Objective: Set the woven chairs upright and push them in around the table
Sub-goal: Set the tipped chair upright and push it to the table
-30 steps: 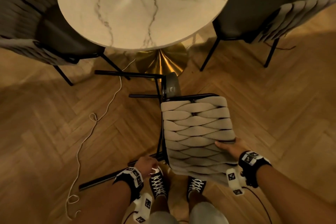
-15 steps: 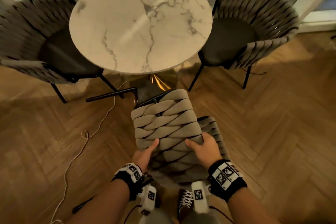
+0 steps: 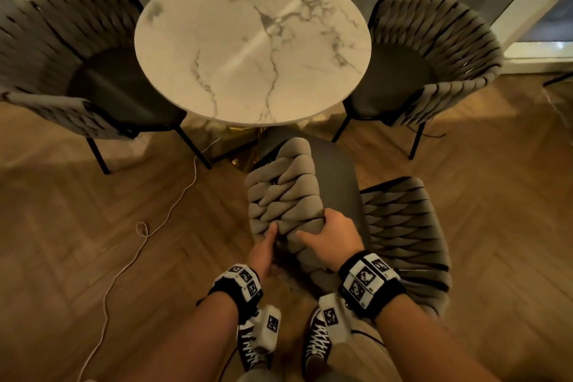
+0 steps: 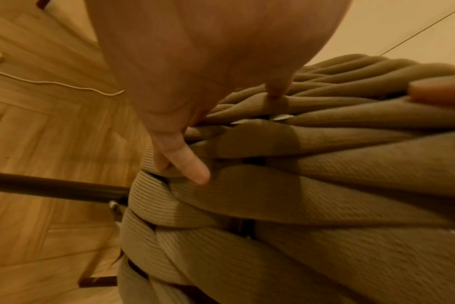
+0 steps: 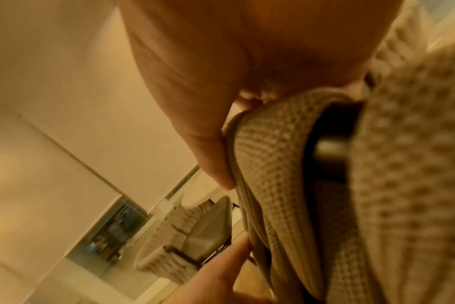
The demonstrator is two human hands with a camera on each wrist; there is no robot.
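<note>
Both hands, left (image 3: pixel 263 250) and right (image 3: pixel 333 234), grip the near chair (image 3: pixel 285 192), seemingly mid-lift and still tilted, short of the surface (image 3: pixel 248 40) ahead; two chairs beyond, one either side (image 3: pixel 77 71) (image 3: pixel 434 56), look done.

Chair (image 3: pixel 283 192): it lay on its side on the floor a second ago; now it is raised, its dark seat showing and facing the surface (image 3: pixel 252 43), its front edge near the gold base.
Left hand (image 3: pixel 263 250): moved from the frame by the feet up onto the woven back.
Right hand (image 3: pixel 333 237): shifted from the back's outer edge to grip its top.
</note>
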